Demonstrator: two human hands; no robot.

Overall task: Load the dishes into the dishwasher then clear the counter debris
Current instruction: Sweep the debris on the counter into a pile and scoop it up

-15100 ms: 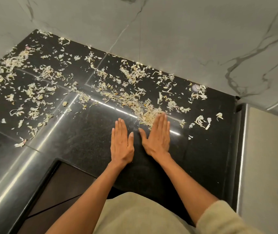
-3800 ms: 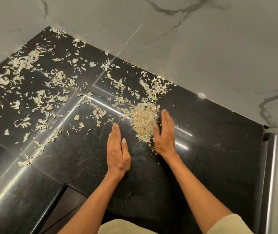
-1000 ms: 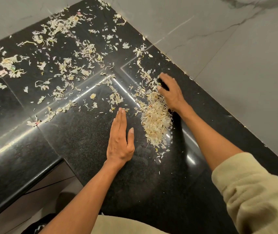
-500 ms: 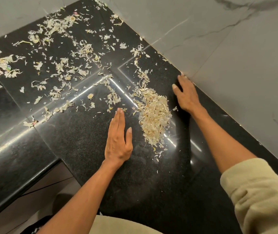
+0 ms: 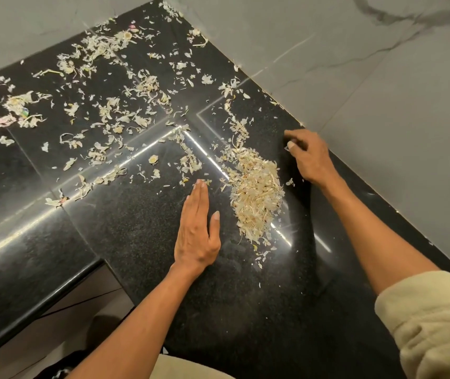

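hands: 2 | debris pile (image 5: 256, 192): 1 | counter (image 5: 141, 242): 1 | loose scraps: too many to count

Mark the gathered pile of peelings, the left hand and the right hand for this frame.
pile of peelings (image 5: 256, 195), head view, on the dense middle of the heap.
left hand (image 5: 196, 231), head view, on the back of the hand.
right hand (image 5: 311, 157), head view, on the back of the hand.

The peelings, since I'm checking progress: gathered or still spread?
Mostly spread. One pile sits between the left hand and right hand; scattered peelings cover the counter beyond.
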